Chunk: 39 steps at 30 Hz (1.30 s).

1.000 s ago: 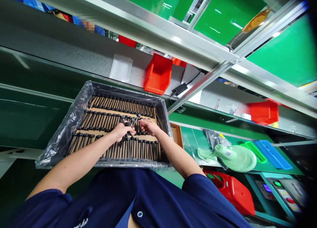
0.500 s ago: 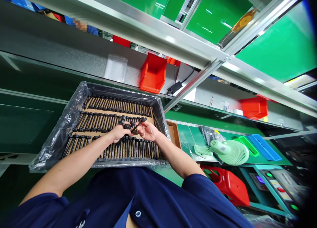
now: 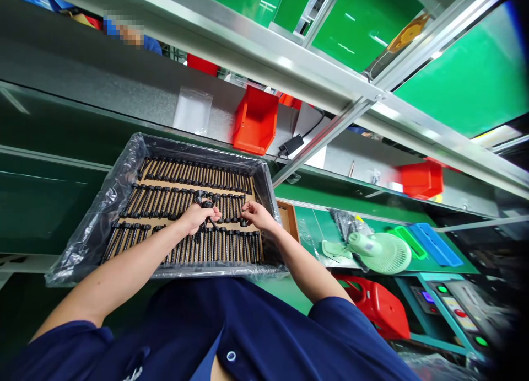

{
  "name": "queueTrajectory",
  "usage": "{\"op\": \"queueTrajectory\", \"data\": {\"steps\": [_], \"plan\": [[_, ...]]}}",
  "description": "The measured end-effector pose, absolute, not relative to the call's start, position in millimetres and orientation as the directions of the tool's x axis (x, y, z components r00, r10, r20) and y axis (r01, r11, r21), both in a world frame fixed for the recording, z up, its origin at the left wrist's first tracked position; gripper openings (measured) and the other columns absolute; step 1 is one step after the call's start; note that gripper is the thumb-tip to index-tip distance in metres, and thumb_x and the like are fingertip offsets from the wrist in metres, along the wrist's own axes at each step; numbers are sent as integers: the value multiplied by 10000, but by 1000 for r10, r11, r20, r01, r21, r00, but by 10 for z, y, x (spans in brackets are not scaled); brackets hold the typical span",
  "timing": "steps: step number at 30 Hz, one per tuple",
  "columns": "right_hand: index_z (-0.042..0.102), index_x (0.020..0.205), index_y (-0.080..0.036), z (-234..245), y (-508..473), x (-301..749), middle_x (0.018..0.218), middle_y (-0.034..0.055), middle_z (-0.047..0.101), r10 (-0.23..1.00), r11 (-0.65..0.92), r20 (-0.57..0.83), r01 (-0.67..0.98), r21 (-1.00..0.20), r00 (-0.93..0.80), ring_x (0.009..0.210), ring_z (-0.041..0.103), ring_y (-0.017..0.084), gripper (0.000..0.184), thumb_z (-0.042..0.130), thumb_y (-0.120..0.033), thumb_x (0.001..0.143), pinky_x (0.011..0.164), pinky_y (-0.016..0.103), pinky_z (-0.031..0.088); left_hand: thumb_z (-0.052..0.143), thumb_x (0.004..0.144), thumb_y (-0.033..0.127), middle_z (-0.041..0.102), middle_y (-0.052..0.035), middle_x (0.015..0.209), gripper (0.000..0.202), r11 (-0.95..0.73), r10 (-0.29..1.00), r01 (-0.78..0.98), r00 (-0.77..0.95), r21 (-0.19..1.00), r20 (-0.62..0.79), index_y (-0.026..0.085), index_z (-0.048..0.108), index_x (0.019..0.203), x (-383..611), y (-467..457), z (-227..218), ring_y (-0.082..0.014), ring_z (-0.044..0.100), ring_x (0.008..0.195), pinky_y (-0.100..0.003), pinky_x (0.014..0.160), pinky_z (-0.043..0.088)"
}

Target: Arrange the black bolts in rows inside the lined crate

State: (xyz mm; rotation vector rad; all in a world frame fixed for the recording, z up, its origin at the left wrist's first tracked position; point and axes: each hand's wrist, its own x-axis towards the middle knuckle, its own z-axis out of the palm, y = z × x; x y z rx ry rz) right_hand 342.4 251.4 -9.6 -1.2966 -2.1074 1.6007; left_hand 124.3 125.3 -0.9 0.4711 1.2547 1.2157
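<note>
A black tray (image 3: 124, 174) lined with clear plastic sits in front of me, filled with rows of black bolts (image 3: 194, 174) on brown card. My left hand (image 3: 195, 216) is closed round a bunch of black bolts (image 3: 205, 209) held over the middle row. My right hand (image 3: 257, 214) reaches to the right end of the middle row, its fingertips pinched on a single black bolt (image 3: 243, 216) lying in line with the others.
A red bin (image 3: 254, 122) and a clear bag (image 3: 192, 111) sit on the shelf behind the tray. To the right lie a green fan (image 3: 382, 251), a blue tray (image 3: 437, 244), a second red bin (image 3: 421, 180), a red object (image 3: 378, 309) and a control panel (image 3: 454, 309). Another person is partly seen at top left.
My right hand has carried one bolt from the bunch in my left hand down to the right end of the middle row. My left hand has hardly moved.
</note>
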Motion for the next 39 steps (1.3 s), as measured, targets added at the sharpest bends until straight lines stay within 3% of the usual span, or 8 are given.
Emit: {"op": "queueTrajectory", "data": {"steps": [3, 7, 25, 27, 30, 32, 36, 39], "plan": [[514, 1009, -179, -278, 2653, 3436, 740, 4, 656, 847, 251, -291, 817, -519, -444, 631, 609, 135, 287, 636, -127, 754, 645, 237, 452, 699, 570, 112, 741, -106, 757, 92, 387, 841, -436, -194, 812, -505, 129, 642, 640, 1232, 1263, -60, -203, 711, 788, -316, 821, 554], [572, 1045, -120, -424, 2866, 3389, 995, 136, 689, 878, 299, -316, 928, -225, -359, 908, 645, 199, 313, 666, -119, 747, 769, 247, 451, 707, 569, 100, 724, -102, 687, 115, 409, 810, -427, -236, 807, -536, 132, 616, 632, 1212, 1269, -94, -205, 707, 716, -306, 732, 568], [696, 903, -140, -503, 2973, 3342, 948, 100, 713, 885, 290, -310, 931, -220, -348, 905, 654, 182, 144, 655, -112, 767, 795, 221, 449, 749, 518, 107, 673, -56, 636, 211, 443, 815, -418, -182, 793, -551, 131, 614, 678, 1244, 1245, 24, -160, 644, 626, -276, 634, 512], [697, 884, -149, -405, 2890, 3294, 928, 89, 710, 887, 304, -256, 903, -305, -385, 914, 646, 177, 105, 622, -155, 811, 817, 229, 450, 755, 532, 139, 667, -47, 637, 205, 442, 825, -397, -171, 804, -538, 137, 615, 682, 1250, 1244, 0, -149, 631, 616, -265, 609, 494], [692, 867, -165, -254, 2602, 3146, 785, 33, 684, 763, 249, -287, 674, -696, -578, 746, 623, 145, 165, 619, -310, 838, 697, 237, 483, 767, 545, 189, 660, -34, 630, 195, 420, 852, -362, -160, 832, -499, 147, 613, 657, 1273, 1245, -36, -140, 616, 606, -249, 576, 463], [679, 829, -157, -203, 2332, 2997, 727, 14, 655, 597, 57, -327, 445, -894, -733, 641, 578, 121, 274, 665, -428, 791, 595, 231, 480, 781, 532, 214, 658, -21, 629, 213, 412, 853, -355, -173, 839, -492, 151, 626, 664, 1291, 1244, -40, -135, 606, 592, -240, 555, 441], [607, 700, -166, -227, 1902, 2704, 680, -5, 614, 653, -246, -287, 163, -956, -701, 592, 544, 92, 388, 726, -535, 691, 521, 198, 445, 806, 519, 270, 667, -5, 642, 281, 399, 838, -373, -221, 837, -498, 157, 657, 729, 1292, 1242, 1, -122, 590, 569, -224, 513, 382], [552, 697, -180, -228, 1935, 2657, 719, -4, 612, 766, -289, -264, 53, -956, -586, 646, 581, 107, 416, 715, -562, 685, 509, 189, 444, 809, 539, 256, 661, -2, 624, 298, 377, 835, -386, -252, 842, -489, 156, 636, 760, 1262, 1258, 41, -129, 602, 572, -223, 520, 387]]}}
